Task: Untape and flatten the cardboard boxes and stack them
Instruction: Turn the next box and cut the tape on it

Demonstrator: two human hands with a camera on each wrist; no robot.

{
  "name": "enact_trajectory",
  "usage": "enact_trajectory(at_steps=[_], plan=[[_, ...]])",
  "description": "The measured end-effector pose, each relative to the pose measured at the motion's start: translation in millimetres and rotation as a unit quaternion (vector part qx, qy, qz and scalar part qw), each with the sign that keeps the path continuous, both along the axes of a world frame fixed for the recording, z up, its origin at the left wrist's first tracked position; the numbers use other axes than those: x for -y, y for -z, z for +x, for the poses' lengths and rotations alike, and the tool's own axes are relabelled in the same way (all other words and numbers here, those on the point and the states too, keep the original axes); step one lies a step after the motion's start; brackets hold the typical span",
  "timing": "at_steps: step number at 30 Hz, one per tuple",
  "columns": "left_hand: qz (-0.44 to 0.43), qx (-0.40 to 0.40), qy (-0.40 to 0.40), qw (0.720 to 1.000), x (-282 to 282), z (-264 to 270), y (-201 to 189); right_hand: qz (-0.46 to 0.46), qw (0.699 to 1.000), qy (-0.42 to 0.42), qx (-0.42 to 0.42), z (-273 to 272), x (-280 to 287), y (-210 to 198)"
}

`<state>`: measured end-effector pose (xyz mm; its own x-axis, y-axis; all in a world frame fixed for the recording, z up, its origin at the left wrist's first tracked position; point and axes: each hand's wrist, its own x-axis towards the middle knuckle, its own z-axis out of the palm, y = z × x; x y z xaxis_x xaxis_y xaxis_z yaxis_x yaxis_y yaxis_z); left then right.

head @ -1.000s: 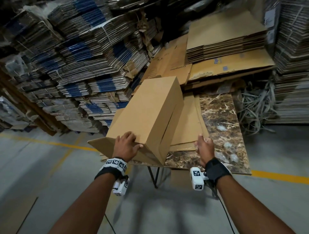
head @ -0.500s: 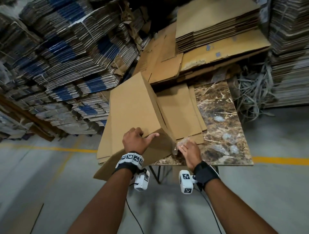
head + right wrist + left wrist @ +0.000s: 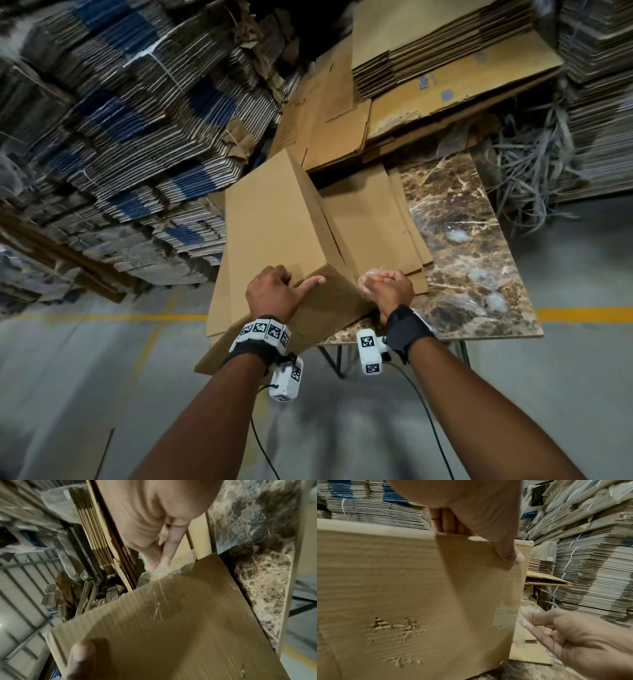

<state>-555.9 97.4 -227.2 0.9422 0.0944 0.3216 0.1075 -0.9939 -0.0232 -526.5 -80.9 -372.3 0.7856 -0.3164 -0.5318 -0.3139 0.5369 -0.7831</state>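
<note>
A plain brown cardboard box (image 3: 274, 222) lies tilted on the near left corner of the marble-patterned table (image 3: 479, 274), overhanging its edge. My left hand (image 3: 274, 291) grips the box's near top edge, fingers over it and thumb on the end panel (image 3: 436, 601). At the box's right corner my right hand (image 3: 383, 284) pinches a crumpled strip of clear tape (image 3: 161, 570) that still sticks to the end panel (image 3: 171, 622). A patch of tape (image 3: 503, 616) shows near that corner in the left wrist view. Flattened boxes (image 3: 370, 219) lie stacked on the table behind.
Tall bundles of flat cartons (image 3: 120, 137) rise on the left and right (image 3: 599, 102). More flat cardboard sheets (image 3: 428, 51) pile up behind the table. Loose strapping (image 3: 534, 164) lies at the right. Balls of used tape (image 3: 479, 274) sit on the table. Grey floor with a yellow line (image 3: 582, 313) lies around.
The box has tipped down from standing high to lying lower on the table. My right hand moved left from the table edge to the box corner and took hold of the tape.
</note>
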Motion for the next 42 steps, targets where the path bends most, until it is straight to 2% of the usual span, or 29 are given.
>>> enact_trajectory(at_steps=[4,6,9,12,15,18,22,30,34,37,39,42], plan=[[-0.004,-0.007,-0.005,1.000,-1.4,3.8,-4.0,-0.062,0.996,-0.018,-0.058,3.4,-5.9,4.9],[-0.008,-0.008,-0.007,1.000,-2.1,4.8,-4.3,-0.074,0.992,-0.049,-0.090,6.9,-3.9,15.1],[-0.017,-0.003,-0.004,1.000,-3.2,6.6,-3.6,-0.080,0.986,-0.117,-0.092,10.4,-0.8,21.9],[-0.021,0.003,0.002,1.000,-3.4,6.6,-2.8,-0.155,0.967,-0.185,-0.076,12.7,-6.1,12.7],[-0.025,0.008,0.000,1.000,-3.2,5.8,-1.4,-0.249,0.934,-0.236,-0.099,14.2,-11.1,0.0],[-0.031,0.012,0.000,0.999,-2.6,5.6,0.2,-0.279,0.920,-0.259,-0.094,18.9,-12.6,-10.5],[-0.039,0.015,-0.001,0.999,-3.9,5.8,1.8,-0.249,0.941,-0.223,-0.052,23.3,-14.8,-26.1],[-0.042,0.029,-0.002,0.999,-4.1,6.6,4.1,-0.259,0.958,-0.126,0.002,16.3,-6.0,-27.8],[-0.039,0.026,-0.001,0.999,-2.6,6.6,3.6,-0.126,0.990,-0.063,-0.013,-1.2,-1.7,-17.6],[-0.039,0.023,-0.008,0.999,-2.3,6.4,3.0,-0.073,0.996,-0.043,-0.001,-10.8,-2.5,-9.9],[-0.038,0.011,-0.016,0.999,-2.5,7.4,-0.2,-0.068,0.997,-0.043,-0.001,-15.5,-3.8,-7.0],[-0.035,-0.003,-0.018,0.999,-2.1,9.2,-4.3,-0.112,0.993,-0.049,0.001,-15.8,-1.7,-0.9]])
